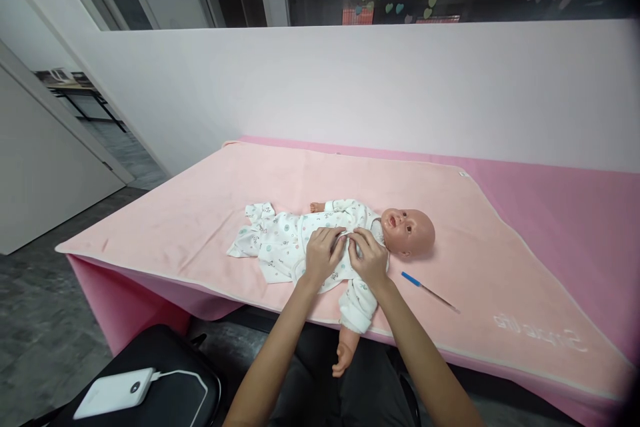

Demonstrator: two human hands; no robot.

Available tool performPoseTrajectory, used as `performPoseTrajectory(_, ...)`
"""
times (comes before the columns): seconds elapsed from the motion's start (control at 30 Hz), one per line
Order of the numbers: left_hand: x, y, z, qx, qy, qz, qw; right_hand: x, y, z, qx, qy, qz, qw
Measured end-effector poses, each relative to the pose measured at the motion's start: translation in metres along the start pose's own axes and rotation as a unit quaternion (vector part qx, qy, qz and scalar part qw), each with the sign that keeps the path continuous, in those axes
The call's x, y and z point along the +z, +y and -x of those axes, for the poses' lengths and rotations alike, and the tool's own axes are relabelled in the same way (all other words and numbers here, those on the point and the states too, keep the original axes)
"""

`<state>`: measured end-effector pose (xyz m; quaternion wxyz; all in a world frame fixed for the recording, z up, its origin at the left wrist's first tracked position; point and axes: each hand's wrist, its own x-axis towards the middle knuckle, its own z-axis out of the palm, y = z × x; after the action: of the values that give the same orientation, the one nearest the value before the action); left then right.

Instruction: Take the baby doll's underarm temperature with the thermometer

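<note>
Head view: left hand [323, 255] and right hand [369, 255] pinch baby doll's [407, 232] soft, limp romper [285, 244] at chest; fabric light, grip the placket edges.

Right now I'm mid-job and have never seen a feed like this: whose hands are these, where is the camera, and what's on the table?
There is no machine here. The one picture comes from a camera worn on a person's head, looking forward and down, so the two bare arms coming up from the bottom are that person's own. A baby doll in a printed white sleepsuit lies on its back on a pink blanket spread over the table, head to the right. The left hand and right hand rest side by side on the doll's chest, fingers pinching the suit's front. A blue-tipped pen lies beside the doll. Lower left, a white power bank sits on a black bag.
</note>
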<state>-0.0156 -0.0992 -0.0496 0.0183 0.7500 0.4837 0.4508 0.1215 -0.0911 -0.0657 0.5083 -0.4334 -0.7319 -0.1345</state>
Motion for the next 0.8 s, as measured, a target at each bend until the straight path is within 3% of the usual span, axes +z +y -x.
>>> performPoseTrajectory(0.27, -0.0003, 0.0, 0.0013, -0.005, 0.013, 0.017, 1.0, -0.0034, -0.0046, -0.0018, -0.024, -0.028, 0.051, 0.998)
performPoseTrajectory(0.5, -0.0017, 0.0016, 0.0032, 0.0, 0.017, 0.031, 0.999, -0.004, -0.0038, 0.0031, -0.099, -0.024, 0.036, 0.994)
performPoseTrajectory(0.8, -0.0029, 0.0022, 0.006, 0.015, 0.05, 0.051, 0.997, -0.0007, -0.0046, 0.0024, -0.092, -0.009, 0.038, 0.995)
